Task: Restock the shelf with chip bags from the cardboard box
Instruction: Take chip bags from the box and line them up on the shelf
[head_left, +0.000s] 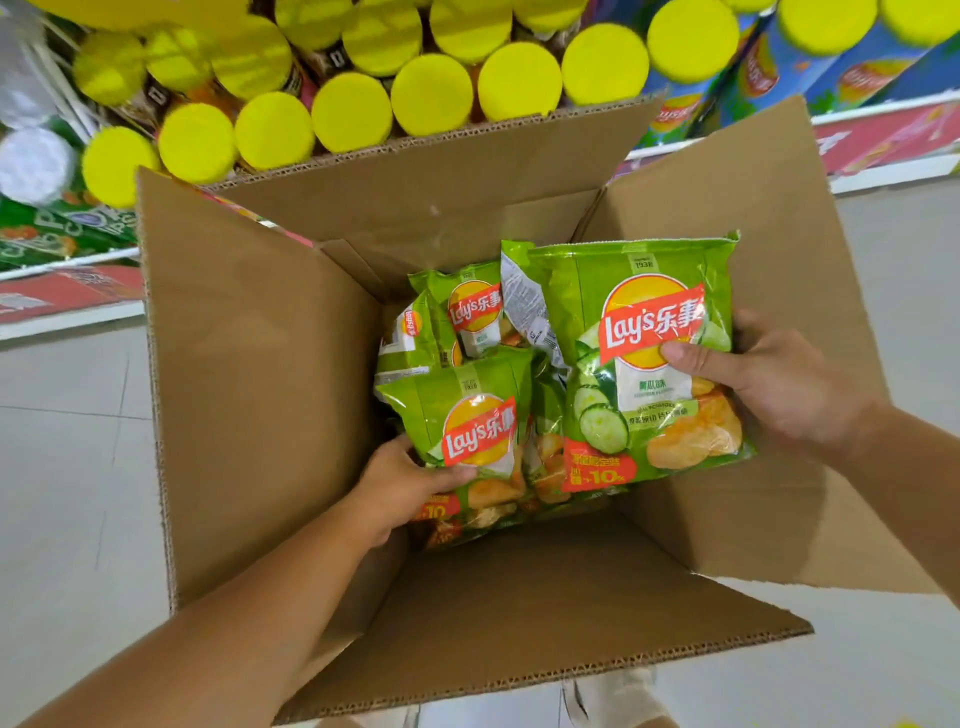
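Note:
An open cardboard box (270, 395) stands on the floor below me, its four flaps spread out. Several green Lay's chip bags lie inside it. My right hand (779, 384) grips one green bag (644, 364) by its right side, thumb across the front, and holds it above the box's right half. Lower down inside the box, my left hand (410, 483) grips a second green bag (467, 415) at its lower left corner. More bags (457, 312) lie loose behind it.
Beyond the box, the shelf (67, 306) holds rows of chip cans with yellow lids (431, 93); its white edge carries a red strip. Blue cartons (769, 67) stand at the upper right. Pale floor tiles (67, 467) surround the box.

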